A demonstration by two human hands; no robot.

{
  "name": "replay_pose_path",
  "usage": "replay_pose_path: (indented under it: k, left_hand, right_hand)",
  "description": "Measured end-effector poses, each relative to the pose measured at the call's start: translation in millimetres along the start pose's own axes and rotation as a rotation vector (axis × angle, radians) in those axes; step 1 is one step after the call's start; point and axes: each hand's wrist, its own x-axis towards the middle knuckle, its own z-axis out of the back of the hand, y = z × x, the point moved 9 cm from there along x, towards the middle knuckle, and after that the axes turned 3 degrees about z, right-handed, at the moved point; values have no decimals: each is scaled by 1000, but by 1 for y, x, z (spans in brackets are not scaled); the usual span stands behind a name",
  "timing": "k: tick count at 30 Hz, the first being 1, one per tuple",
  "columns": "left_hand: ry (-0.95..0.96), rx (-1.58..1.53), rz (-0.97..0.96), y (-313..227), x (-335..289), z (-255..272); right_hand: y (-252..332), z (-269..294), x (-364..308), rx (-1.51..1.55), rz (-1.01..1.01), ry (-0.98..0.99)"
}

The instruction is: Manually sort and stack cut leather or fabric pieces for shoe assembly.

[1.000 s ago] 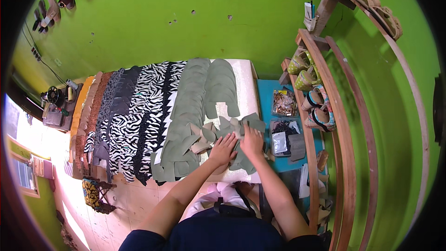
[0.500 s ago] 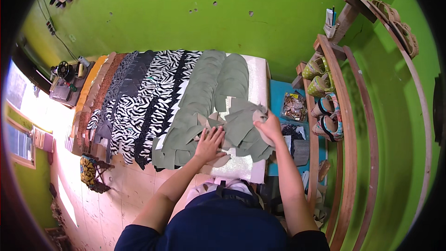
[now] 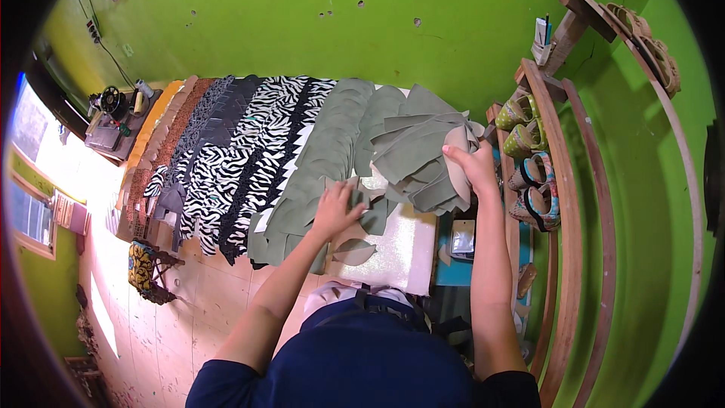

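Note:
My right hand (image 3: 472,165) grips a fanned bundle of green leather pieces (image 3: 423,153) by its right edge, holding it above the white table top (image 3: 411,245). Some beige undersides show at the grip. My left hand (image 3: 337,210) rests over more green pieces (image 3: 294,219) lying on the table, its fingers spread apart. Beside that hand, a loose piece with a beige back (image 3: 353,251) lies near the front edge. Overlapping rows of rounded green pieces (image 3: 336,125) run to the table's far side.
Left of the green rows lie zebra-print pieces (image 3: 223,181), then grey, brown and orange ones. A sewing machine (image 3: 112,102) stands far left. A wooden rack (image 3: 555,181) with sandals (image 3: 533,198) rises at right. A folding stool (image 3: 147,272) stands on the floor at left.
My right hand has lifted the green bundle up and to the right, baring more white table top. My left hand has shifted slightly, its fingers now more raised. The view has tilted slightly.

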Motion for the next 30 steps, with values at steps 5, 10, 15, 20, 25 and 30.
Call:
replay_pose_path:
  k: [5, 10, 15, 20, 25, 30]
  left_hand:
    - [-98, -191, 7, -3, 22, 51]
    - [-131, -308, -155, -28, 26, 82]
    - [-89, -332, -240, -34, 32, 95]
    - [-44, -268, -225, -3, 20, 88]
    - [172, -204, -260, 0, -11, 40]
    - [352, 127, -468, 3, -64, -33]
  right_hand:
    - [26, 0, 3, -220, 264, -76]
    - [53, -32, -7, -391, 309, 1]
    - [63, -50, -19, -621, 253, 46]
    - [71, -45, -31, -729, 137, 129]
    - [51, -43, -53, -890, 78, 208]
    - [22, -65, -78, -855, -67, 318]
